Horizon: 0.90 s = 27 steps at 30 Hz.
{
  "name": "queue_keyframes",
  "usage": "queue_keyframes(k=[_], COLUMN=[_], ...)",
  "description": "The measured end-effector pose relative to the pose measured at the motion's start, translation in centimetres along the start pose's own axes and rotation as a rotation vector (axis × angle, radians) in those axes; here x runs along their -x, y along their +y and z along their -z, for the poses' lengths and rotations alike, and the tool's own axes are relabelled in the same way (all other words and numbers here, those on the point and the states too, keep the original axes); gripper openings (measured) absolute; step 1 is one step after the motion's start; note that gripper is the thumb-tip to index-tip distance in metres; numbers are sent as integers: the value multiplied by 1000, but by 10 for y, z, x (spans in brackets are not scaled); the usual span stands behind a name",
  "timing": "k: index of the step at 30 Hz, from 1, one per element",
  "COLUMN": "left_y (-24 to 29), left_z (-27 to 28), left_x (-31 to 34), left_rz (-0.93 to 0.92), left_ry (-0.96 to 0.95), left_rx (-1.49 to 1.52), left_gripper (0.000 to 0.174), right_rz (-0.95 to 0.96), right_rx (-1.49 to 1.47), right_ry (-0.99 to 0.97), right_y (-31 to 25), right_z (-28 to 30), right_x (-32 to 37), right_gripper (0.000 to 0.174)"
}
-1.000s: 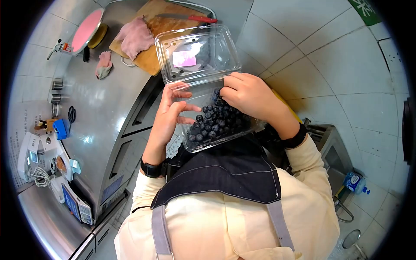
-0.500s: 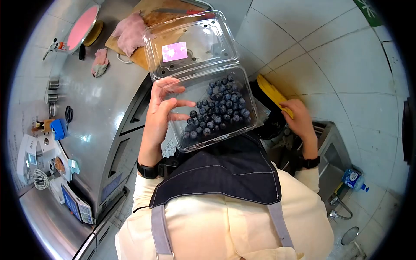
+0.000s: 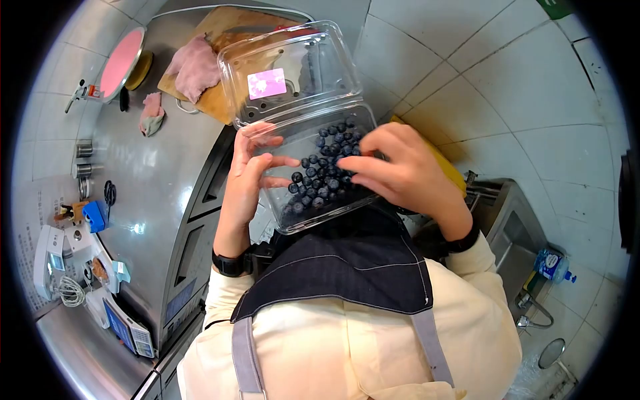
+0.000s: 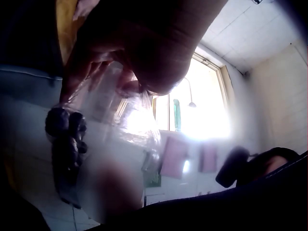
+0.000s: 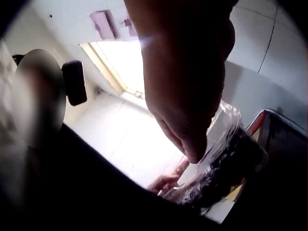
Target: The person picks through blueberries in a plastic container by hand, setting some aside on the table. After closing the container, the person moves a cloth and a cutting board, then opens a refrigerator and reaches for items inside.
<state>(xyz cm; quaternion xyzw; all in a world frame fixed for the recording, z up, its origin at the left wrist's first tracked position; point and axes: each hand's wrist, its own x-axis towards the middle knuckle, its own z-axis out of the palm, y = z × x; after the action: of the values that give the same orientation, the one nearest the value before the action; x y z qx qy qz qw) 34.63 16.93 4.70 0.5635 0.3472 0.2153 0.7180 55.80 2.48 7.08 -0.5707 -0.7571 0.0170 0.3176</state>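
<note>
A clear plastic clamshell box (image 3: 283,227) of blueberries (image 3: 327,177) is held up in front of the apron, its lid (image 3: 320,83) tipped back with a pink label on it. My left hand (image 3: 243,177) grips the box at its left side, several fingers showing through the plastic. Over the right part of the box, my right hand (image 3: 410,173) reaches in from the side. Its bent fingers are apart, with the tips at the berries, and I see none pinched between them. In the right wrist view the right hand (image 5: 187,96) points down at the box.
Behind the lid lies a wooden cutting board (image 3: 210,27) with a pink cloth (image 3: 195,67) on it. A yellow edge (image 3: 447,163) stands below the right forearm, near a metal sink (image 3: 517,227). Scissors (image 3: 109,192) lie on the steel counter (image 3: 153,167) at left.
The right hand left the berries, went right to the yellow edge half a second ago, and is now back over the box. The left hand keeps its grip; box and lid have shifted slightly left.
</note>
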Motion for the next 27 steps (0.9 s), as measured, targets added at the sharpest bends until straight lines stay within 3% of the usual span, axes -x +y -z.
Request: queue_keyframes(k=[4,8,10,12,17,19,21,22,25,27], left_y=[1,0,-1,-1,-3,-3,-2,-1,0,-1], left_z=[0,4,7,9,14,14,11,10,8,4], left_x=[1,5,7,10,10,8,6,5,-1,-4], left_rz=[-5,-13,-8,-12,-13,-6,0,4,2,27], left_ry=[-9,9,19,45,96,96,89,78,6,-11], left_rx=[7,36,58,64,69,72,67,59,57,39], left_gripper=[48,47,46,45,46,46,46,46,44,44], right_rz=[44,52,-38,-180,-584,-537,-403,-415,-194,-19], right_rx=[78,-14,-207,-246,-133,24,146,147,-27,-51], right_ry=[-168,-82,60,62,-178,-145,25,33,156,60], right_y=[6,9,8,10,31,33,36,32,8,3], right_z=[-19,-15,0,20,37,29,21,19,10,-6], right_x=[-8,-8,1,22,91,97,90,80,26,5], right_gripper=[24,23,20,19,23,26,26,26,25,24])
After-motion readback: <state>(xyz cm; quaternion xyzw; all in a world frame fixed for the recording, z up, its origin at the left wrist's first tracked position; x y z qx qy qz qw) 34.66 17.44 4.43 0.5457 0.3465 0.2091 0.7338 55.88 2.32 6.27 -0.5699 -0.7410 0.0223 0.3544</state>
